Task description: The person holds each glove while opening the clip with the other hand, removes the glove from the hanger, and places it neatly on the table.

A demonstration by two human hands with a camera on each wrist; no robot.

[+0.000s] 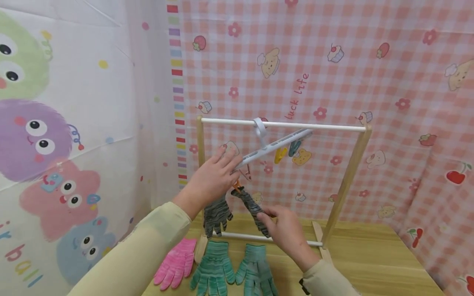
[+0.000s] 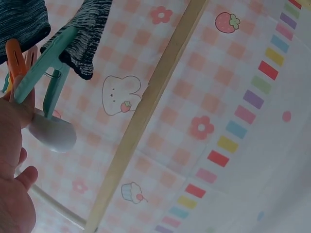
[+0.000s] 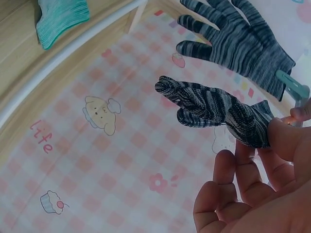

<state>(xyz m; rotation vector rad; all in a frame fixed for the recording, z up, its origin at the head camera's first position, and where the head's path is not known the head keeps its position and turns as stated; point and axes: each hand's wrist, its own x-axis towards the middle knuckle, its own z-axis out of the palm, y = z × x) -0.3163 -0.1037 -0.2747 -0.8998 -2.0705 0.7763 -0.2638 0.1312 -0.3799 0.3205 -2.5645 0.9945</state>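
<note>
My left hand (image 1: 216, 176) is at the lowered left end of a white hanger (image 1: 275, 144), its fingers over the bar. It pinches an orange clothespin (image 2: 16, 57), which is at the cuff of a dark striped glove (image 1: 252, 203). My right hand (image 1: 286, 230) holds that glove between thumb and fingers; the glove looks bunched and narrow (image 3: 214, 107). A second dark striped glove (image 3: 243, 46) hangs beside it from a teal clothespin (image 2: 46, 68) at the hanger's end. In the head view, my left hand hides that glove's cuff.
The hanger hooks over the white top rail (image 1: 314, 126) of a wooden-sided rack (image 1: 346, 187). Yellow (image 1: 280, 155) and dark teal (image 1: 294, 148) clothespins hang at its raised right side. A pink glove (image 1: 175, 263) and two green gloves (image 1: 212, 267) lie on the wooden table (image 1: 385, 263) in front.
</note>
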